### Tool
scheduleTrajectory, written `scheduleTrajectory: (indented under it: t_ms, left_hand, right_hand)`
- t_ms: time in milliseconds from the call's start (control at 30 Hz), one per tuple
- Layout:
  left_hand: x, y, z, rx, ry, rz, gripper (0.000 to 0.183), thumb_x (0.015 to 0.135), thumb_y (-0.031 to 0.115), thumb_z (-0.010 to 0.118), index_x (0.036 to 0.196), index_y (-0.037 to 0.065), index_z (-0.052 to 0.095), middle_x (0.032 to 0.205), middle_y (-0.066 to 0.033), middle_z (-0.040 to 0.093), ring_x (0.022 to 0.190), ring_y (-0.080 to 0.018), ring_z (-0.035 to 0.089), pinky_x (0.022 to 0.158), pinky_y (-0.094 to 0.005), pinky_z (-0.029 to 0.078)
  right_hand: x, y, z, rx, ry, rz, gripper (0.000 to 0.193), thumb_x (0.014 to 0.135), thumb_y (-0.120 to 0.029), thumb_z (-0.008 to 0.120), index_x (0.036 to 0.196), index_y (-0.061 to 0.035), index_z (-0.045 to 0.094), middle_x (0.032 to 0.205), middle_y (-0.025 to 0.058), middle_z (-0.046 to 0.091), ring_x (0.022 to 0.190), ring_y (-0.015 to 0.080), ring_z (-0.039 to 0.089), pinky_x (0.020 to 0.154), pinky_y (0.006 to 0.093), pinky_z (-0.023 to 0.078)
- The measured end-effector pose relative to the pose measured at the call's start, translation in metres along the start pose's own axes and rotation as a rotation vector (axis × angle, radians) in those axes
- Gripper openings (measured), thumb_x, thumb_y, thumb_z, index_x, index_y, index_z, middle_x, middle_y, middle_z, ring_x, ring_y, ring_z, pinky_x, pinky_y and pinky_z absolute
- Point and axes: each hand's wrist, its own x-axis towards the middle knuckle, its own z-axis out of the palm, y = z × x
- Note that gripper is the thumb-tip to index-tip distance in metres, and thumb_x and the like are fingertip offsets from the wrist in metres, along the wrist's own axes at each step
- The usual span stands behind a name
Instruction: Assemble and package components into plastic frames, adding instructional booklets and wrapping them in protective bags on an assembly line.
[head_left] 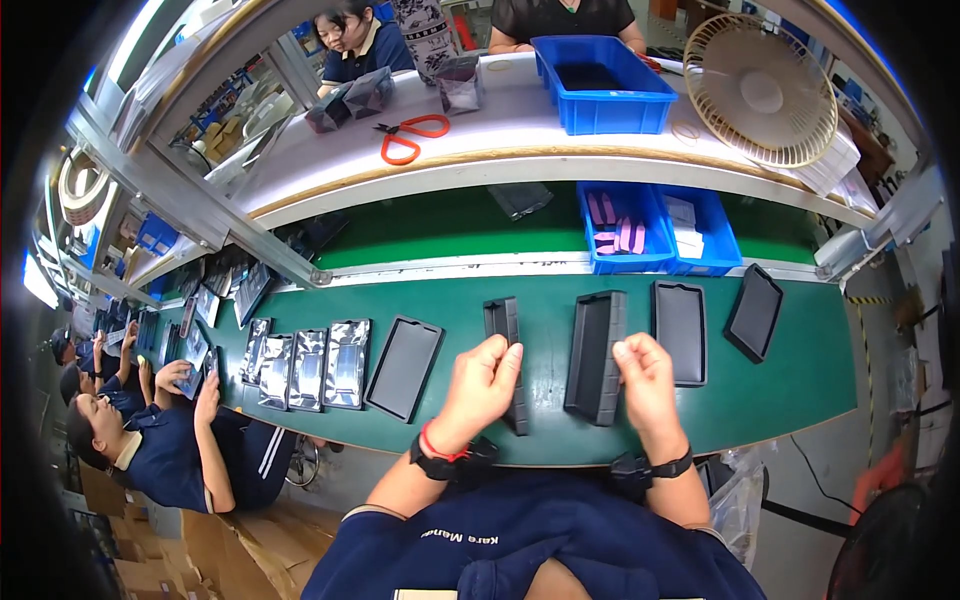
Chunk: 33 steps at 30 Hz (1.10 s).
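Note:
My left hand [482, 385] is closed on the edge of a narrow-looking black tray [503, 325], tipped on its side above the green bench. In my right hand [646, 372] is the right edge of a second black tray [590, 350], pinched between thumb and fingers and tilted so its hollow inside faces left. The two trays are apart. Just right of my right hand, a black tray [680, 325] lies on the bench, with another black tray [754, 312] at an angle beyond it. Left of my left hand lies one more black tray [404, 368].
Several shiny silver packs [346, 362] stand in a row at the left on the green bench [780, 400]. Blue bins [625, 262] sit at its back edge. The shelf above holds red-handled scissors [412, 135], a blue crate [612, 112] and a fan [760, 92]. Co-workers sit left and opposite.

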Motion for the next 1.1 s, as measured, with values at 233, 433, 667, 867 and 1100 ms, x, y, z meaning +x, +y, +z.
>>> scheduleTrajectory:
  t_ms: [233, 433, 667, 867, 1100]
  left_hand:
    - [-0.002, -0.017, 0.002, 0.189, -0.242, 0.070, 0.020, 0.084, 0.020, 0.064, 0.082, 0.000, 0.059, 0.071, -0.0084, 0.059, 0.061, -0.0155, 0.057, 0.056, -0.0290, 0.046]
    - [0.001, 0.005, 0.053, -0.291, -0.273, 0.003, 0.021, 0.092, 0.016, 0.055, 0.076, 0.004, 0.049, 0.064, 0.0049, 0.047, 0.057, -0.0028, 0.041, 0.048, -0.0205, 0.035]
    - [0.004, -0.024, 0.048, -0.395, -0.174, -0.090, 0.020, 0.092, 0.016, 0.054, 0.076, 0.005, 0.051, 0.058, 0.0042, 0.047, 0.052, -0.0029, 0.043, 0.046, -0.0206, 0.034]
    - [0.006, -0.012, 0.077, -0.261, -0.435, -0.053, 0.026, 0.092, 0.026, 0.055, 0.078, 0.003, 0.055, 0.062, 0.0000, 0.055, 0.057, -0.0071, 0.050, 0.052, -0.0254, 0.042]
    - [0.005, 0.006, 0.096, -0.621, -0.242, -0.249, 0.036, 0.093, 0.021, 0.052, 0.062, 0.007, 0.040, 0.054, 0.0070, 0.036, 0.050, -0.0050, 0.033, 0.042, -0.0278, 0.030]
  right_hand:
    - [0.002, -0.006, 0.003, -0.047, -0.097, 0.092, 0.015, 0.092, -0.015, 0.053, 0.081, -0.0049, 0.054, 0.061, -0.0033, 0.051, 0.048, 0.0038, 0.046, 0.043, 0.0193, 0.039]
    - [-0.005, -0.002, 0.017, -0.213, -0.145, -0.047, 0.014, 0.092, -0.012, 0.053, 0.080, -0.0042, 0.052, 0.061, -0.0024, 0.050, 0.049, 0.0040, 0.045, 0.043, 0.0209, 0.037]
    - [0.005, -0.003, -0.041, 0.011, 0.086, 0.079, 0.018, 0.093, -0.015, 0.051, 0.078, -0.0057, 0.052, 0.062, -0.0045, 0.046, 0.053, 0.0042, 0.040, 0.050, 0.0194, 0.037]
    - [-0.006, -0.010, -0.020, -0.219, -0.059, 0.106, 0.014, 0.093, -0.013, 0.050, 0.083, -0.0031, 0.053, 0.066, -0.0005, 0.051, 0.052, 0.0075, 0.048, 0.049, 0.0233, 0.041]
    - [-0.005, 0.011, -0.032, -0.221, 0.124, 0.027, 0.020, 0.096, -0.018, 0.045, 0.079, -0.0065, 0.046, 0.068, -0.0041, 0.037, 0.067, 0.0052, 0.033, 0.058, 0.0220, 0.033]
